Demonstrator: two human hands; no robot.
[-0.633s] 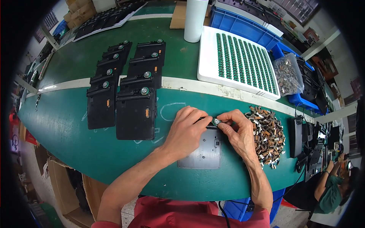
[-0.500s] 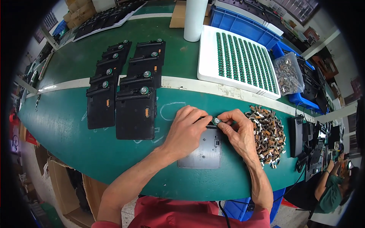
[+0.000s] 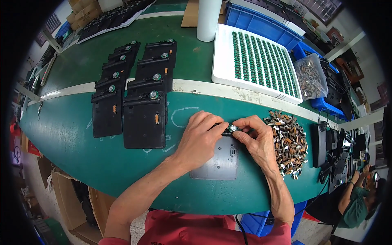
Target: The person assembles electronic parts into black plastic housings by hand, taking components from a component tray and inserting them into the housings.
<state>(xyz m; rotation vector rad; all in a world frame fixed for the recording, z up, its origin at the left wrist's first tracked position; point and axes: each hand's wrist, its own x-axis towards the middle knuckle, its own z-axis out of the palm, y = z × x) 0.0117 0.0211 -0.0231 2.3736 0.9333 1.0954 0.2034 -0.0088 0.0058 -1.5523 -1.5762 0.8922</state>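
The right hand (image 3: 257,136) has its thumb and forefinger closed around the rim of a round part (image 3: 232,128), silver on top with a green edge. The left hand (image 3: 203,136) has its fingers bent and drawn together over the far edge of a grey panel (image 3: 214,163); what lies under those fingertips is hidden, so I cannot tell whether they pinch or only press. The panel lies flat near the middle of the tabletop's (image 3: 163,188) near edge, with the round part at the panel's far edge, toward its right corner.

The step appears to be fitting the round part into place. To do it well, I would brace the far edge with the left hand, keep the panel flat, hold the part by its rim and press straight down, evenly, until it sits level.

Counts: 1 panel and 1 round part at the hands. Toward the tabletop's left edge, 2 overlapping columns of black panels (image 3: 143,126) show 9 silver discs (image 3: 153,95): 5 in the left column, 4 in the right. Toward the right edge lies 1 heap of small brown and metallic pieces (image 3: 290,147), too tangled to count. Beyond the pale strip (image 3: 188,85) stand 1 white tray (image 3: 222,61), its rows of green parts (image 3: 261,61) too fine to count surely, and 1 white cylinder (image 3: 208,20).
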